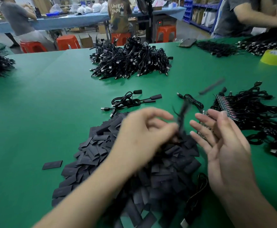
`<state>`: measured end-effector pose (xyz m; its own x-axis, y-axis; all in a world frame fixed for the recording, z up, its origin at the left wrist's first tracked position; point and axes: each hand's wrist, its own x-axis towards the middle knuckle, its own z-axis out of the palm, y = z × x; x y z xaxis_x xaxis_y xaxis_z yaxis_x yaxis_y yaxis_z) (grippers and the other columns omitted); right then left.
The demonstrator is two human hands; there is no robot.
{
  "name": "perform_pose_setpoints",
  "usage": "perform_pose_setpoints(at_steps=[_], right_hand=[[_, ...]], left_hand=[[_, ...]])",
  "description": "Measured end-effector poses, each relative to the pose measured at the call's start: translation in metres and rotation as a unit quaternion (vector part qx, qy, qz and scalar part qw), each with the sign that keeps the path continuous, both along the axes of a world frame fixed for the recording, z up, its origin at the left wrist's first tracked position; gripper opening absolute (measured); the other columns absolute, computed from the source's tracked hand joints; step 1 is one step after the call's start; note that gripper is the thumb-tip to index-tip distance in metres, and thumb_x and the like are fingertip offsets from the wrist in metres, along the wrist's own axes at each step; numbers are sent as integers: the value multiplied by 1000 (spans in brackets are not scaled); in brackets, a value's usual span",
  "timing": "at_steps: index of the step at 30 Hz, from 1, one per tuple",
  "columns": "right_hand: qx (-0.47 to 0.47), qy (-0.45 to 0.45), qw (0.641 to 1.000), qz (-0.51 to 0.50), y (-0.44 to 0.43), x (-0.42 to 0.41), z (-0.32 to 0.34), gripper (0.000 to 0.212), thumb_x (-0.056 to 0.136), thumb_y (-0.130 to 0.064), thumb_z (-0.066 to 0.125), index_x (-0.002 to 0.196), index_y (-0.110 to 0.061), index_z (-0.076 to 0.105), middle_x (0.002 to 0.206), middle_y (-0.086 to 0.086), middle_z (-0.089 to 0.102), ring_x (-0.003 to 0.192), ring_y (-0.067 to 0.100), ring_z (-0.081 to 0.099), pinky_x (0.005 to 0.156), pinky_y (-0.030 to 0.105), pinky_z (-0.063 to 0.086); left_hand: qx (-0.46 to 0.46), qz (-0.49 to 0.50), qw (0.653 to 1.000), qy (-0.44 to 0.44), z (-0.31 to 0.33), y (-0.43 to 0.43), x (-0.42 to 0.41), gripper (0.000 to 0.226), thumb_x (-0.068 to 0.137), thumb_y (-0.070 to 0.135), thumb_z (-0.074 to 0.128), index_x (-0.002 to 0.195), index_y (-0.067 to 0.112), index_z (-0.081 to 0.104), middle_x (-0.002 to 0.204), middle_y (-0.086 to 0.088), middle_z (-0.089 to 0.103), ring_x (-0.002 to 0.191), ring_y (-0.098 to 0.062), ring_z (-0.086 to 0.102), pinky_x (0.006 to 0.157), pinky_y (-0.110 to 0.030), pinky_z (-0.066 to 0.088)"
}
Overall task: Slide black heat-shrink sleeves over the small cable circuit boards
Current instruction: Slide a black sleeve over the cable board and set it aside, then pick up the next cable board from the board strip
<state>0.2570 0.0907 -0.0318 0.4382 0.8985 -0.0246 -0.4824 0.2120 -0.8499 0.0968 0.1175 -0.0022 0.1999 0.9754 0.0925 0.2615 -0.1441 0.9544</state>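
Heat-shrink sleeves (pixel 101 150) are lying in a loose black pile beneath both your hands. Your left hand (pixel 141 130) is pinching a blurred black cable (pixel 182 112), which is standing roughly upright between the hands. Your right hand (pixel 225 145) is hovering with fingers spread, holding nothing, and is sitting nearer the row of circuit boards (pixel 225 105) lying just beyond it.

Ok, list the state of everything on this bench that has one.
Left hand: pinching a blurred black cable.
Right hand: open, holding nothing.
Sleeve pile: loose, flat, heaped.
Board bundle: boards bare, unsleeved.
Tape roll: lying flat.
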Motion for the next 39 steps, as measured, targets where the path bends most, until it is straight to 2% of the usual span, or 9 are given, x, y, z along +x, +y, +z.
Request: perform_pose_setpoints(at_steps=[8, 15, 19, 21, 23, 25, 27, 34, 39], right_hand=[[-22, -51, 998, -13, 1, -5, -12, 28, 104, -33, 49, 107, -10, 64, 90, 6, 76, 82, 22, 75, 69, 28, 61], [1, -68, 997, -37, 2, 0, -8, 29, 108, -29, 44, 98, -9, 64, 82, 4, 69, 75, 18, 69, 64, 27, 58], [-33, -242, 970, 24, 8, 24, 12, 21, 104, -19, 54, 91, -17, 70, 79, -6, 73, 80, 10, 67, 63, 24, 53], [-87, -465, 877, 82, 11, 49, 24, 15, 99, -28, 61, 90, -27, 73, 83, -11, 75, 80, 3, 68, 69, 23, 49], [-181, -679, 701, 120, 10, 71, 28, 9, 94, -40, 66, 92, -33, 72, 90, -13, 73, 82, 3, 65, 72, 24, 48], [-279, -774, 541, 172, 5, 82, 23, 28, 90, -52, 68, 107, -29, 70, 107, -9, 70, 94, 12, 64, 85, 33, 53], [-327, -790, 478, 202, -1, 85, 16, 49, 85, -63, 67, 115, -25, 66, 114, -4, 63, 103, 18, 62, 94, 41, 53], [-300, -758, 533, 228, -2, 85, 9, 38, 78, -54, 80, 89, -29, 52, 94, -6, 57, 82, 10, 54, 73, 33, 48], [-186, -626, 667, 359, 2, 82, 53, 34, 67, -45, 85, 82, -31, 58, 72, -4, 58, 62, 13, 51, 58, 37, 49]], left_hand=[[130, 155, 927, 315, -10, 133, -44, 24, 89, 32, 78, 110, 24, 75, 92, 3, 77, 91, -18, 72, 91, -37, 56], [240, 113, 913, 310, -24, 101, -31, 30, 97, 35, 67, 122, 20, 74, 121, 2, 70, 113, -16, 63, 97, -27, 49], [219, 47, 938, 264, -30, 41, -28, 28, 94, 40, 67, 116, 26, 76, 117, 13, 66, 111, -1, 58, 93, -14, 43], [208, 29, 944, 253, -33, 19, -30, 26, 93, 42, 67, 113, 29, 77, 114, 17, 66, 109, 2, 58, 96, -16, 43], [184, 16, 951, 248, -33, 7, -34, 24, 93, 43, 66, 111, 33, 77, 111, 20, 65, 106, 4, 58, 92, -10, 41], [162, -3, 952, 260, -27, 7, -36, 23, 92, 44, 66, 110, 35, 76, 108, 19, 65, 102, 4, 58, 86, -4, 38], [141, -30, 951, 275, -17, 12, -36, 22, 92, 45, 66, 110, 37, 76, 103, 16, 67, 96, 2, 59, 82, -8, 41], [57, -134, 946, 289, 13, 27, -40, 28, 94, 47, 66, 120, 38, 72, 106, 19, 71, 86, 14, 61, 74, -3, 45], [29, -207, 940, 269, 30, 21, -47, 26, 95, 40, 67, 120, 34, 73, 91, 30, 73, 82, 17, 65, 73, -2, 44]])
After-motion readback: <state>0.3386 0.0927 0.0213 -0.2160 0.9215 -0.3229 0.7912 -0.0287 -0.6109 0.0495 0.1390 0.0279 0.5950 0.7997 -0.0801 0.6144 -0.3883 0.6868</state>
